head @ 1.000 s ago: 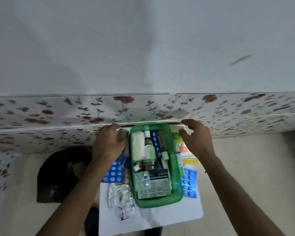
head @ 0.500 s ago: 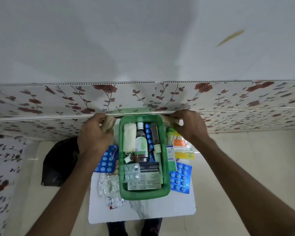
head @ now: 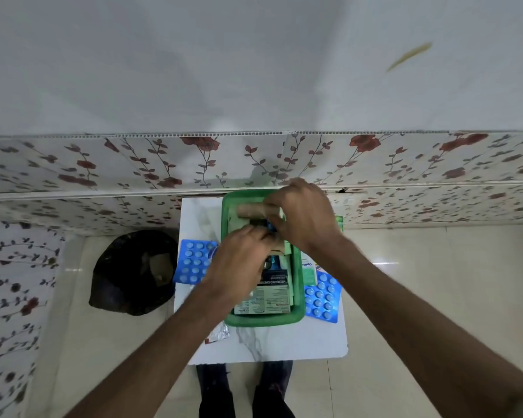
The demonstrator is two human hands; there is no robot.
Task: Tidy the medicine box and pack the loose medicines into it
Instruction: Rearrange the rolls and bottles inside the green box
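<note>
The green medicine box [head: 263,321] stands on a small white table [head: 284,342] against the wall. Both hands are over the box. My right hand [head: 302,215] grips a tan bandage roll [head: 249,210] lying across the box's far end. My left hand [head: 239,267] is curled over the middle of the box, with a second tan roll [head: 277,246] at its fingertips. A printed medicine carton [head: 266,297] lies in the near end; the hands hide the bottles. Loose on the table are two blue blister packs [head: 192,260] [head: 322,297], a silver blister strip [head: 219,333] and a white-green carton [head: 308,268].
A black plastic bag [head: 127,273] sits on the tiled floor left of the table. A floral wall panel [head: 254,164] rises just behind the table. My legs [head: 245,387] stand at the table's near edge.
Both hands, each holding a tan roll, have moved inward from the box's far corners to above the box. The camera has tilted slightly.
</note>
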